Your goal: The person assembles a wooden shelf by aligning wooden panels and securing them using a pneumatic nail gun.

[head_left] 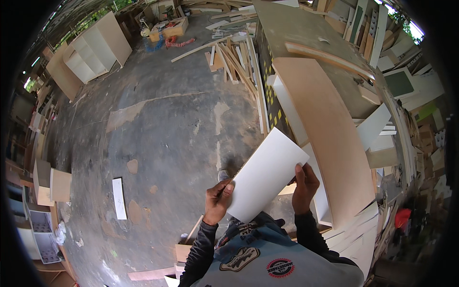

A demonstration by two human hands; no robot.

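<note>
White board (267, 176) near brown-sided cabinet (330, 129)

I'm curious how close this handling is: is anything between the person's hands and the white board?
Nothing visible is: the left hand grips the white board at its lower-left edge, the right hand at its right edge. The long brown panel stands off to the right.
</note>
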